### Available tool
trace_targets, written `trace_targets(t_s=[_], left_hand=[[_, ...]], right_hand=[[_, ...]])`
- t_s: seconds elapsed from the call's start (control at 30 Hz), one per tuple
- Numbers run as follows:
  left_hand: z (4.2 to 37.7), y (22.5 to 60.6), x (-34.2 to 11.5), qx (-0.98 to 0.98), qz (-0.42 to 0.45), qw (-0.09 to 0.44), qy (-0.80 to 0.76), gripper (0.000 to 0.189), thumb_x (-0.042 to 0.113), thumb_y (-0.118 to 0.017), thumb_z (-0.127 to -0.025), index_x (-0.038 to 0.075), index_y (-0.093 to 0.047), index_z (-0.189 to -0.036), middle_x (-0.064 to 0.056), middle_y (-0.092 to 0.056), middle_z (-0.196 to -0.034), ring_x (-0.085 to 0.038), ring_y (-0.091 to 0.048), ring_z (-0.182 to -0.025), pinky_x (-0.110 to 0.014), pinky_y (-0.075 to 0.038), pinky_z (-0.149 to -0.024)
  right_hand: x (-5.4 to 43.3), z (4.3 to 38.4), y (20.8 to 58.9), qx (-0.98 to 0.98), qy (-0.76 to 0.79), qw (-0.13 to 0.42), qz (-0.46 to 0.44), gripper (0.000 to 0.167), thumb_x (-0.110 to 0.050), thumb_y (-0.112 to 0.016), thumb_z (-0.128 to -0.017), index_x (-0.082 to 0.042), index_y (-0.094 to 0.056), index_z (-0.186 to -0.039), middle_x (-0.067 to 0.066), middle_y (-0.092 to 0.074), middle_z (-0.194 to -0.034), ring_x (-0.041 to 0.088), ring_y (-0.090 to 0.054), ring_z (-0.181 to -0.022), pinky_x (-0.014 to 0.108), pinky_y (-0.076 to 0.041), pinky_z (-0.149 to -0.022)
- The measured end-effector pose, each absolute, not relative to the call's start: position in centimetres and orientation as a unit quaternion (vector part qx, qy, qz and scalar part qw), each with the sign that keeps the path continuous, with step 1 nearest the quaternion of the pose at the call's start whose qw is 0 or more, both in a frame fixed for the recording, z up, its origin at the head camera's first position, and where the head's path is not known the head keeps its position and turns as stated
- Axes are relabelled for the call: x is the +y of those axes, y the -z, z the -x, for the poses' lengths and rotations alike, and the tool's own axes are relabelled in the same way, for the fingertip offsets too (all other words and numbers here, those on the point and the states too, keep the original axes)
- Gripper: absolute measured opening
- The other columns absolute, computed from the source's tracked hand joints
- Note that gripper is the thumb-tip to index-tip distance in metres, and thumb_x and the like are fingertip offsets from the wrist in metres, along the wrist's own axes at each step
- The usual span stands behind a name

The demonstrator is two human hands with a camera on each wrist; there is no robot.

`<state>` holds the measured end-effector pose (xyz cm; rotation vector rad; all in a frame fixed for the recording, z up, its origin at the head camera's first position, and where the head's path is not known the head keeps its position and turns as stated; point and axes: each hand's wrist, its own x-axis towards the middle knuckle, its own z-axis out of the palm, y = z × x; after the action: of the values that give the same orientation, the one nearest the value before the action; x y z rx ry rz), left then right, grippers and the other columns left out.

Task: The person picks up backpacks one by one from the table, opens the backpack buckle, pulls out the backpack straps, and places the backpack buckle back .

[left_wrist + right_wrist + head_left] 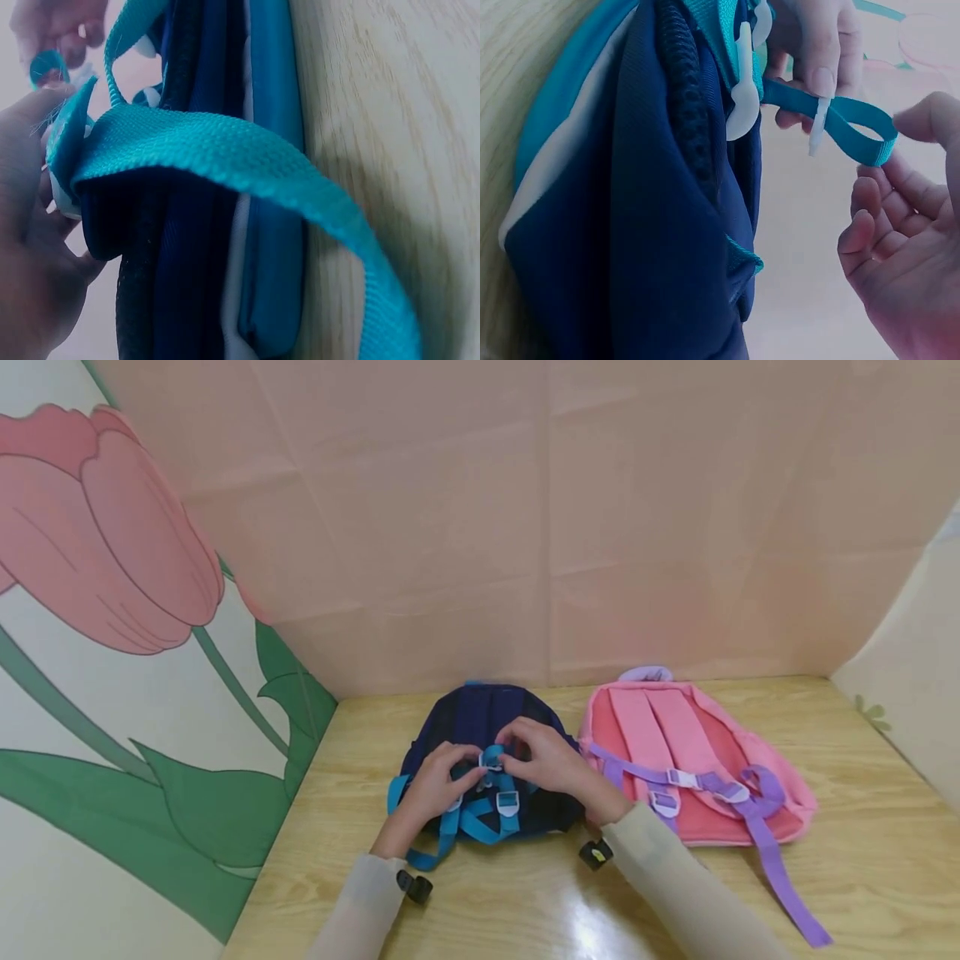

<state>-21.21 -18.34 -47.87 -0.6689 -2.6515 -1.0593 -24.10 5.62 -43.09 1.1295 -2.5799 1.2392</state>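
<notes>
A navy backpack (pixel 429 735) lies on the table with its straps facing up and teal webbing across it. My left hand (pixel 438 781) pinches a small white plastic buckle (pixel 819 129) threaded on a teal strap (pixel 787 97). Past the buckle the strap doubles into a loop (pixel 861 154). The thumb and forefinger of my right hand (pixel 551 758) pinch the end of that loop, the other fingers loosely bent. Another white buckle (pixel 507 803) hangs on the webbing just below my hands. In the left wrist view, a loose teal strap (pixel 225 154) crosses in front of the backpack's side.
A pink backpack (pixel 783 785) with purple straps (pixel 780 877) lies right beside the navy one, one strap end trailing toward the front. Behind the wooden table (pixel 502 910) hangs a plain pinkish sheet (pixel 450 527); a tulip-printed panel (pixel 150 543) borders the left side.
</notes>
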Motion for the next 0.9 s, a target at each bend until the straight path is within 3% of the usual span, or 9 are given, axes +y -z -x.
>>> trace_targets(t_s=[0.23, 0.5, 0.9], left_hand=[[21.1, 47.7, -18.2, -0.903, 0.230, 0.098, 0.348, 0.031, 0.032, -0.068, -0.098, 0.014, -0.070, -0.122, -0.001, -0.068, -0.113, -0.016, -0.058, -0.101, -0.037, -0.053, -0.085], [21.2, 47.8, -18.2, -0.905, 0.227, 0.098, 0.347, 0.029, 0.032, -0.069, -0.098, 0.015, -0.070, -0.121, 0.001, -0.067, -0.110, -0.014, -0.057, -0.099, -0.035, -0.052, -0.083], [21.0, 48.1, -18.5, -0.901, 0.221, 0.108, 0.357, 0.024, 0.029, -0.071, -0.096, 0.019, -0.071, -0.118, 0.006, -0.068, -0.107, -0.013, -0.055, -0.095, -0.034, -0.050, -0.082]], right_hand=[[5.4, 24.2, 42.8, -0.838, -0.375, 0.035, -0.395, 0.032, -0.023, -0.077, -0.091, -0.006, -0.069, -0.117, 0.003, -0.063, -0.099, 0.017, -0.057, -0.080, 0.025, -0.051, -0.070], [5.6, 24.0, 42.4, -0.844, -0.374, 0.053, -0.380, 0.021, -0.021, -0.077, -0.091, -0.012, -0.069, -0.108, 0.003, -0.064, -0.096, 0.012, -0.054, -0.077, 0.024, -0.050, -0.067], [6.8, 23.8, 43.0, -0.850, -0.420, 0.046, -0.315, 0.021, -0.014, -0.074, -0.088, -0.009, -0.060, -0.103, 0.006, -0.058, -0.088, 0.015, -0.053, -0.073, 0.026, -0.048, -0.064]])
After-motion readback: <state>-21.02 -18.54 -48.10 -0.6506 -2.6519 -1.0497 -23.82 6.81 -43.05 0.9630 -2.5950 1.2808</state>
